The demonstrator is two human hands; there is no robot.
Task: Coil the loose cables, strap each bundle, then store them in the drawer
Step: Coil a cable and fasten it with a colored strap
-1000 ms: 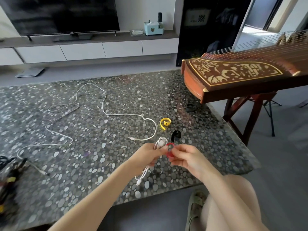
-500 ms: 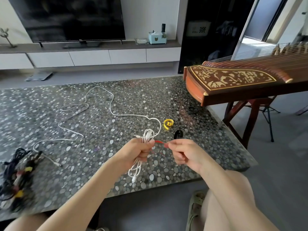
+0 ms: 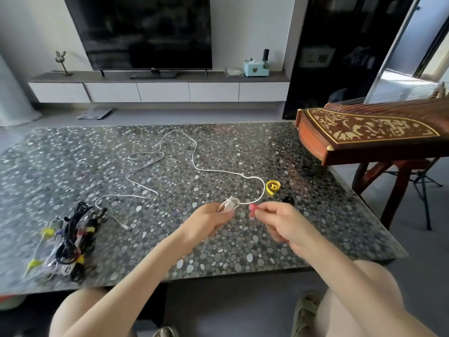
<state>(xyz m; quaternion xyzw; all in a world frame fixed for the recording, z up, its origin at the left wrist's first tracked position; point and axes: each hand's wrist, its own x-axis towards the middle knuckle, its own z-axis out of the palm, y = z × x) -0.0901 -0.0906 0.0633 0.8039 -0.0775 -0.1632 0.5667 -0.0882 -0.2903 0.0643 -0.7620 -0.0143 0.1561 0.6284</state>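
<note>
My left hand [image 3: 209,221] grips a small coiled white cable [image 3: 229,204] above the pebble-patterned table [image 3: 315,227]. My right hand [image 3: 279,221], just to its right, pinches a red strap [image 3: 252,209] between thumb and fingers, close to the coil. A long loose white cable [image 3: 194,156] snakes across the table's middle. Beyond my right hand lie a curled yellow strap [image 3: 272,187] and a black strap [image 3: 288,200]. A pile of strapped cable bundles [image 3: 68,242] lies at the front left.
A wooden zither on a stand [image 3: 371,132] overhangs the table's right side. A TV [image 3: 141,32] and a low white cabinet with drawers [image 3: 162,91] stand along the far wall. A small black object [image 3: 306,170] lies near the zither. My knees are below the front edge.
The view tilted up and shifted left, bringing the bundle pile into view. My hands went from together with a looped red strap to slightly apart, the red strap held at the coil's right.
</note>
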